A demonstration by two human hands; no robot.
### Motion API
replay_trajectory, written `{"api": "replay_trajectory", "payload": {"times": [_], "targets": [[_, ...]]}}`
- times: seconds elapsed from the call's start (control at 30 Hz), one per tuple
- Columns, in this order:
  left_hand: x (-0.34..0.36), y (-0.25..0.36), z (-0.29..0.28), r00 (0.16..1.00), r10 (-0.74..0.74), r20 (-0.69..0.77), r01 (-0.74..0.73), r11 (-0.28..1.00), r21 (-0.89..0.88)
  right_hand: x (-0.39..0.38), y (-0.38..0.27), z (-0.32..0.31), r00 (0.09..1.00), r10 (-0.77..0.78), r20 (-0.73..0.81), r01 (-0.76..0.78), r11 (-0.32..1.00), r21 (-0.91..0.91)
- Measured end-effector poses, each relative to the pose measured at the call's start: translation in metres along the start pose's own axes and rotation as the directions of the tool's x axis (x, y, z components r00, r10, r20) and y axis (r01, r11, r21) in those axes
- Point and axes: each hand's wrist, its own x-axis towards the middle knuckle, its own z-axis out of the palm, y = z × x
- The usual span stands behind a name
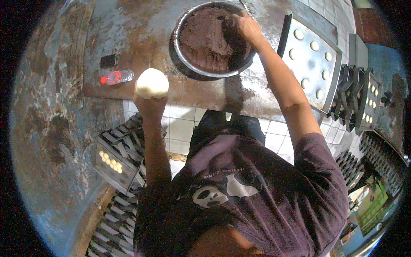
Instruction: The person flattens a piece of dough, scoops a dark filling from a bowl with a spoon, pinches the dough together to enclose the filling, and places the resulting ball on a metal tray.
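Note:
My left hand (pixel 150 105) is closed around the underside of a large, smooth, pale ball of dough (pixel 152 83), held up over the table's near edge. Most of its fingers are hidden behind the dough. At the far side of a round metal bowl (pixel 177 43), my right hand (pixel 247 28) reaches in over the rim. Dark brown paste (pixel 203 40) fills the bowl, its surface uneven and scooped. The right fingers are bent together at the paste; whatever they pinch is too small to make out.
Left of the dough lie a clear bottle with a red cap (pixel 117 77) and a dark flat phone-like object (pixel 109 61). A baking tray (pixel 317 36) with several pale dough rounds sits right of the bowl. Stacked trays (pixel 371 103) stand at right; another tray stack (pixel 113 165) stands lower left.

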Motion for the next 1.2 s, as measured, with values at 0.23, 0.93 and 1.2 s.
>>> {"api": "replay_trajectory", "payload": {"times": [0.23, 0.93, 1.2], "targets": [[-0.031, -0.060, 0.036, 0.998, 0.033, -0.050, -0.017, 0.957, 0.291, -0.034, 0.000, 0.014, 0.972, -0.036, 0.231, 0.045, 0.998, -0.037], [0.039, 0.105, 0.049, 0.961, -0.141, 0.236, 0.253, 0.790, -0.559, -0.172, -0.152, -0.140, 0.957, -0.147, -0.252, 0.248, 0.864, 0.438], [0.019, 0.088, 0.057, 0.934, -0.129, 0.334, 0.299, 0.793, -0.530, -0.270, -0.105, -0.057, 0.947, 0.294, -0.132, -0.139, 0.742, 0.656]]}}
